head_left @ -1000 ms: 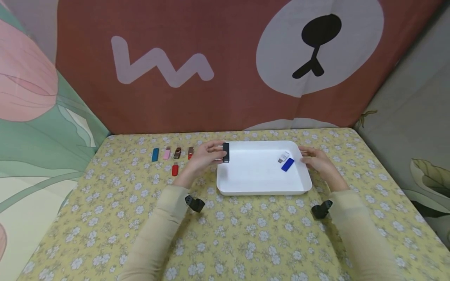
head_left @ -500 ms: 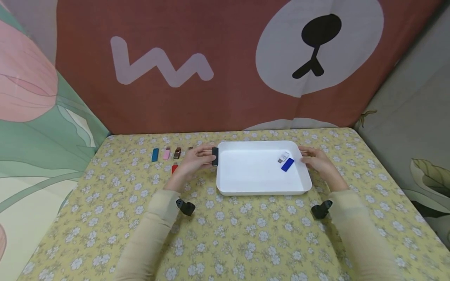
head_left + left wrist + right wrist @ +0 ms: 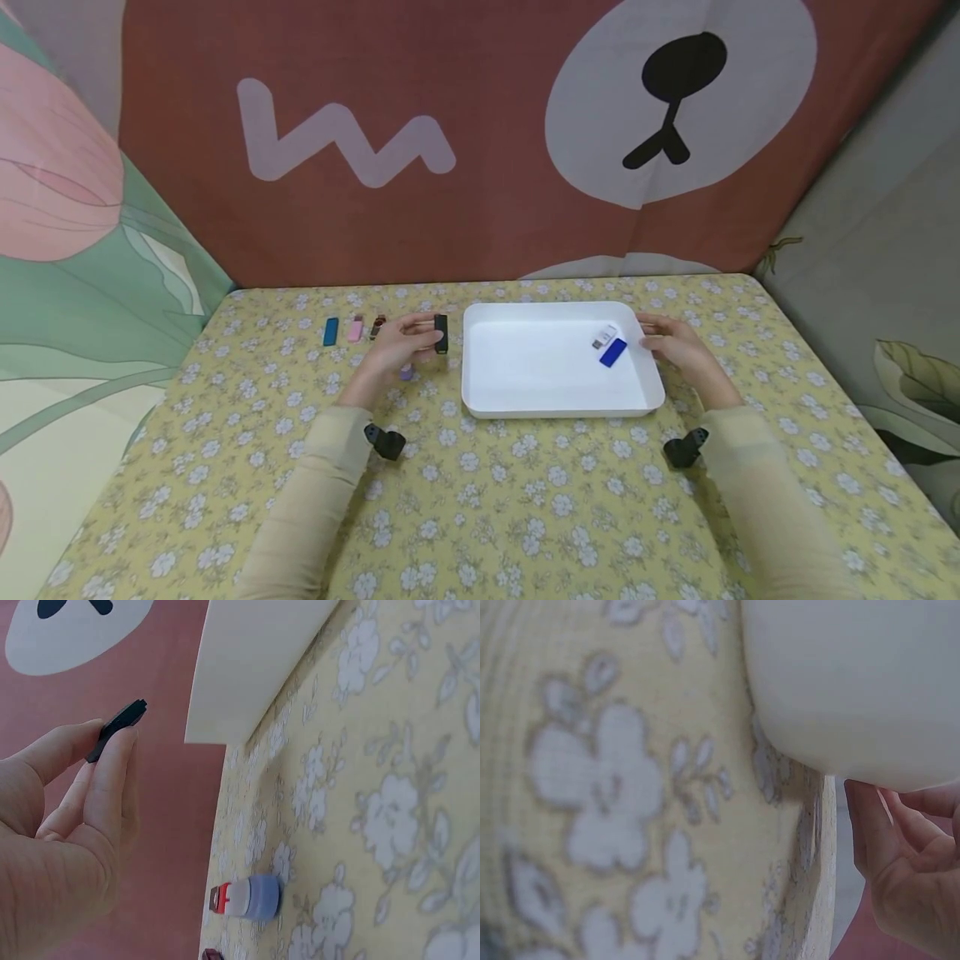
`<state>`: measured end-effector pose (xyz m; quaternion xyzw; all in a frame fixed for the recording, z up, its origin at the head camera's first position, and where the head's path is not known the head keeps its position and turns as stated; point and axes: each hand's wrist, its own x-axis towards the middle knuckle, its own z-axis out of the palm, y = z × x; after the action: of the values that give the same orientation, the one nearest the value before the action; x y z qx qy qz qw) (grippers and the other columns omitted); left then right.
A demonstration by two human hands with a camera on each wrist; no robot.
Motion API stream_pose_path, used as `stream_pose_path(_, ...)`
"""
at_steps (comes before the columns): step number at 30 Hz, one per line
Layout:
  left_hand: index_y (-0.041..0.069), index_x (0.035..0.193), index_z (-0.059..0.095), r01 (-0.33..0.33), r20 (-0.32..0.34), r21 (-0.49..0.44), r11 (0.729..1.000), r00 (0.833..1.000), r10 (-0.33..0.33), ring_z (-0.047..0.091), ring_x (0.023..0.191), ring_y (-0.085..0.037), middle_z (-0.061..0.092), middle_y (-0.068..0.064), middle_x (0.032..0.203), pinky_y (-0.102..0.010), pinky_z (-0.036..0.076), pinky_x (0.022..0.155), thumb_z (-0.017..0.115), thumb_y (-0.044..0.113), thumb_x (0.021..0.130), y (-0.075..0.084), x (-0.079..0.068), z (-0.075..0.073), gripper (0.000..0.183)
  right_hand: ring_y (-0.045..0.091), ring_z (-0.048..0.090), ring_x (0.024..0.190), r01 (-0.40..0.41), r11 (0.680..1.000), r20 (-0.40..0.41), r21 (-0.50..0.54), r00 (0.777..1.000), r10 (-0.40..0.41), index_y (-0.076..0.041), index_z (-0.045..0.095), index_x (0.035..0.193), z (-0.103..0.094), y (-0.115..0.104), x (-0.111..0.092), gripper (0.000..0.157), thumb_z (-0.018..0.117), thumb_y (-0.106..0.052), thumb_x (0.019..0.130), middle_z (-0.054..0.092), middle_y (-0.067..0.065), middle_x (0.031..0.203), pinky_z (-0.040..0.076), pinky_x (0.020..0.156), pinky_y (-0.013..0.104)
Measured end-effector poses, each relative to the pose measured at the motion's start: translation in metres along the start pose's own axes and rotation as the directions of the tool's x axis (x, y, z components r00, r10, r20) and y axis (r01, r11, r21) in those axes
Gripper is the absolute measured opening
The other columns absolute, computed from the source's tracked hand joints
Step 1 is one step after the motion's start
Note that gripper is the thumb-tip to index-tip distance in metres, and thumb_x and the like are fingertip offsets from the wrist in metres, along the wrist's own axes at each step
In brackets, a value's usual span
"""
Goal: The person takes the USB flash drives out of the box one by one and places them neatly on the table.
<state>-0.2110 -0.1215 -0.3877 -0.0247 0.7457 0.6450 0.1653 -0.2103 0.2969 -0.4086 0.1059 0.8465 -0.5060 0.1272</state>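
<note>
My left hand (image 3: 397, 343) pinches a black USB stick (image 3: 441, 335) between thumb and fingers, just left of the white tray (image 3: 555, 414). In the left wrist view the black stick is above the tabletop, seen nearly edge-on. Below that hand a lavender USB stick (image 3: 262, 897) lies on the cloth, with a red one (image 3: 223, 898) behind it. My right hand (image 3: 675, 346) grips the tray's right rim, the thumb over the edge; part of its fingers is hidden behind the wall in the right wrist view. Inside the tray lie a white USB stick (image 3: 604, 337) and a blue one (image 3: 613, 352).
Left of the left hand, a teal stick (image 3: 331, 332), a pink USB stick (image 3: 356, 328) and a brown metallic one (image 3: 377, 327) stand in a row. A flowered cloth (image 3: 510, 500) covers the table, and a printed curtain (image 3: 495, 225) hangs along its back edge.
My left hand has moved left with the black stick, from over the tray's left rim to beside the tray. It now covers the red sticks. The right hand stays at the rim.
</note>
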Motion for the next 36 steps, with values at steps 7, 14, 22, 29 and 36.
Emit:
stream_pose_path(7,0.012,0.146,0.040,-0.022,-0.011,0.004,1.000,1.000,0.022,0.060,0.101,-0.010,0.045,-0.018,0.142,-0.033,0.052,0.100,0.056,0.013,0.096,-0.003,0.000,-0.014,0.052,0.038,0.042,0.132,-0.001,1.000,-0.010,0.010,1.000,0.001,-0.010,0.027,0.151,0.000,0.008,0.006,0.057,0.045,-0.010,0.098,0.034,0.024,0.150,0.044,0.108,0.047)
stream_pose_path(14,0.013,0.147,0.039,0.000,-0.054,0.022,1.000,0.999,0.001,0.051,0.126,-0.027,0.042,-0.016,0.145,-0.037,0.046,0.107,0.054,0.015,0.098,-0.003,-0.003,-0.029,0.051,0.038,0.043,0.131,0.013,1.000,-0.001,0.015,1.000,-0.013,-0.010,0.028,0.151,-0.001,0.008,0.006,0.058,0.049,-0.013,0.097,0.034,0.024,0.150,0.043,0.108,0.048)
stream_pose_path(22,0.016,0.147,0.038,0.032,-0.107,0.030,0.999,0.994,-0.029,0.053,0.123,-0.025,0.041,-0.013,0.147,-0.042,0.044,0.109,0.052,0.021,0.099,-0.006,-0.007,-0.045,0.051,0.042,0.039,0.134,0.014,1.000,0.028,0.014,1.000,-0.015,-0.006,0.021,0.152,-0.002,0.001,0.002,0.058,0.042,-0.008,0.099,0.029,0.027,0.151,0.039,0.111,0.051)
stream_pose_path(29,0.012,0.149,0.035,0.027,-0.118,0.061,0.998,0.993,-0.019,0.043,0.135,-0.032,0.034,-0.016,0.152,-0.040,0.042,0.111,0.050,0.019,0.100,-0.010,-0.013,-0.058,0.051,0.041,0.039,0.134,0.012,1.000,0.038,0.026,0.999,-0.013,-0.007,0.021,0.153,-0.001,0.000,0.002,0.058,0.043,-0.007,0.099,0.030,0.025,0.152,0.039,0.111,0.051)
stream_pose_path(36,0.013,0.150,0.032,0.043,-0.125,0.116,0.992,0.992,-0.028,0.041,0.137,-0.031,0.028,-0.013,0.156,-0.039,0.042,0.112,0.048,0.022,0.101,-0.016,-0.017,-0.071,0.052,0.039,0.041,0.133,0.012,1.000,0.024,0.007,1.000,-0.013,-0.006,0.024,0.152,-0.001,0.001,0.002,0.057,0.045,-0.009,0.098,0.031,0.026,0.151,0.040,0.110,0.049)
